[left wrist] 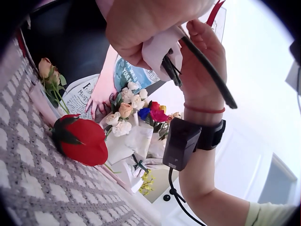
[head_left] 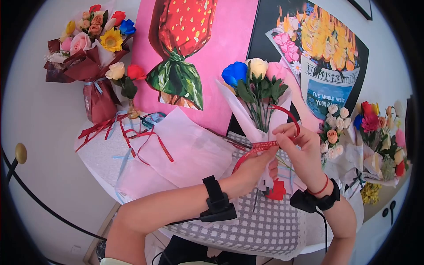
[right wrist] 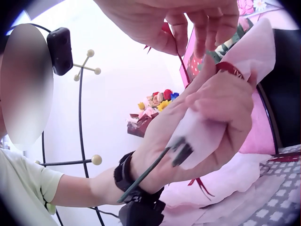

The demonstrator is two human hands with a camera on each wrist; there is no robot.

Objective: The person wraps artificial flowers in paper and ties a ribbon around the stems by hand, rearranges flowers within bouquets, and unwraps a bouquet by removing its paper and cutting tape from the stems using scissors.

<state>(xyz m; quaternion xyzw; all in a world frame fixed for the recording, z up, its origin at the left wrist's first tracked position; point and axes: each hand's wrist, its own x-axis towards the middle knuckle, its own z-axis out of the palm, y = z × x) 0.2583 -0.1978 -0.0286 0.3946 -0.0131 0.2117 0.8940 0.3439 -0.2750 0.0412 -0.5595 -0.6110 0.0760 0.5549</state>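
A small bouquet with a blue rose (head_left: 234, 74), a cream rose (head_left: 258, 67) and a pink flower (head_left: 274, 70) stands upright in pale pink wrapping paper (head_left: 240, 112). Its gathered neck is gripped by my left hand (head_left: 256, 170), the fingers curled round the paper. Dark stem ends (left wrist: 207, 66) stick out below that fist in the left wrist view. A printed red ribbon (head_left: 265, 145) crosses the neck by the left thumb. Just to the right, my right hand (head_left: 304, 152) pinches the ribbon, which arches in a loop above the fingers. A red rose (head_left: 277, 191) lies on the cloth beneath.
A checked grey cloth (head_left: 260, 221) covers the near table. Pink paper sheets (head_left: 185, 150) and loose red ribbons (head_left: 95, 129) lie to the left. A maroon-wrapped bouquet (head_left: 101, 99) stands back left; more bouquets (head_left: 375, 141) stand right. Two paintings (head_left: 238, 26) lean behind.
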